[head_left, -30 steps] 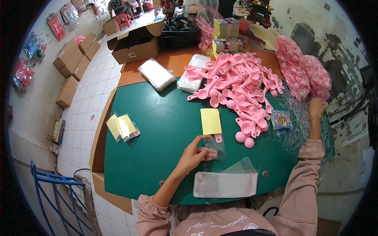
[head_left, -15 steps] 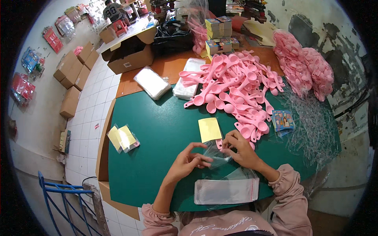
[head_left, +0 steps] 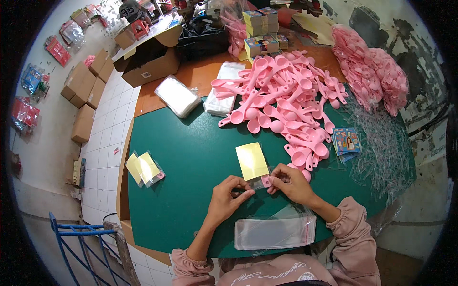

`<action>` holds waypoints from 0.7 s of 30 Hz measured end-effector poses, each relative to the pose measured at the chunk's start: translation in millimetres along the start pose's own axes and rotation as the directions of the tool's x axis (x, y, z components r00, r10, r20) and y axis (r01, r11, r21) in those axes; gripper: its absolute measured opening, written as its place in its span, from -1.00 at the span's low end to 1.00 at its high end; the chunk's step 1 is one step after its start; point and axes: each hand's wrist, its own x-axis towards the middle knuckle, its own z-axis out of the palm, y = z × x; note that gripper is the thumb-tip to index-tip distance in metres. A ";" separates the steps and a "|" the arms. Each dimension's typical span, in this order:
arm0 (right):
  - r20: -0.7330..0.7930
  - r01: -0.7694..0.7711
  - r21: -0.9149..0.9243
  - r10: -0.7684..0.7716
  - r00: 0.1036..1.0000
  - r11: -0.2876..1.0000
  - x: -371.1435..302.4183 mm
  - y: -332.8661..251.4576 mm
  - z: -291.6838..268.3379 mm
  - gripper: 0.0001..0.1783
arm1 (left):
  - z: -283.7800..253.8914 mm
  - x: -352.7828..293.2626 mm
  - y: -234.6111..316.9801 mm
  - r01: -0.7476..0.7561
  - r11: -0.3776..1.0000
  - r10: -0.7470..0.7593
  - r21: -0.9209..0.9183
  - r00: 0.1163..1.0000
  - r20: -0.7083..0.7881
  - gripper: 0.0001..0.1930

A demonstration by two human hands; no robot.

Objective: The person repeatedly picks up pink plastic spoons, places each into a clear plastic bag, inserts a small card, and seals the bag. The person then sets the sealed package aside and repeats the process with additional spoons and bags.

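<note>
A small clear plastic bag (head_left: 258,184) lies in front of me, with a yellow card (head_left: 252,160) at its far end and the pink handle end of a spoon (head_left: 265,180) showing near its mouth. My left hand (head_left: 230,196) pinches the bag's near left edge between thumb and finger. At the other corner, beside the spoon handle, my right hand (head_left: 291,185) has its fingers closed on the plastic. Closer to my body rests a stack of flat clear bags (head_left: 272,233). Just beyond my right hand begins a large heap of pink measuring spoons (head_left: 286,102).
Two packed bags with yellow cards (head_left: 145,169) lie at the left. Blue printed cards (head_left: 346,141) sit right of the heap, beside a tangle of clear plastic strips (head_left: 379,148). Wrapped bag bundles (head_left: 178,96), an open carton (head_left: 151,68) and card stacks (head_left: 261,22) stand farther back.
Both hands have closed in on the bag's mouth, and its loose flap no longer stands up. The left hand's spread fingers have come together in a pinch. The view has shifted slightly.
</note>
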 end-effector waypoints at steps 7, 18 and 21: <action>-0.119 0.011 0.011 -0.010 0.993 1.000 2.1 -0.6 4.5 -0.83 | 0.4 -2.0 -3.8 0.126 0.985 -0.123 -0.122 0.992 0.029 -0.80; -0.094 0.014 -0.032 -0.017 0.995 0.999 1.9 -4.5 8.0 -0.78 | 9.4 -3.7 -7.6 0.160 0.944 -0.195 -0.288 0.976 -0.098 -0.86; -0.097 0.014 -0.055 -0.019 0.995 0.998 0.8 -5.4 12.0 -0.69 | 8.4 -6.0 -6.2 0.146 0.969 -0.164 -0.201 0.984 -0.076 -0.82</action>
